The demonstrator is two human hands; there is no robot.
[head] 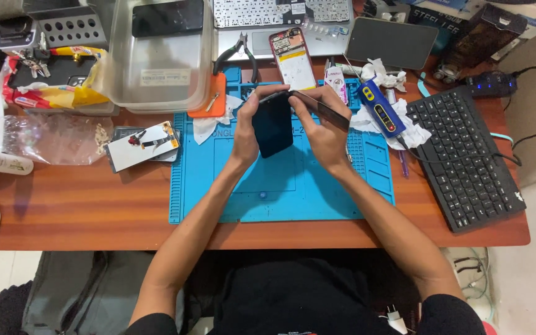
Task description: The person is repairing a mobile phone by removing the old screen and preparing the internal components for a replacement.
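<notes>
Black phone point(272, 127) and one dark panel point(321, 108) held by two hands point(286, 127).

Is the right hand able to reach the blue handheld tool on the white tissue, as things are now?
Probably yes, but not at once. The blue handheld tool lies just beside the right hand with nothing between them. However, that hand is holding the thin dark panel, so it is occupied.

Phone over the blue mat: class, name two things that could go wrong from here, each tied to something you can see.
1. The left hand and right hand hold the phone and its thin panel in the air above the mat; a slip could drop or crack them.
2. The soldering tool lies close beside the right hand, its cable trailing; a wrist could snag it.
</notes>
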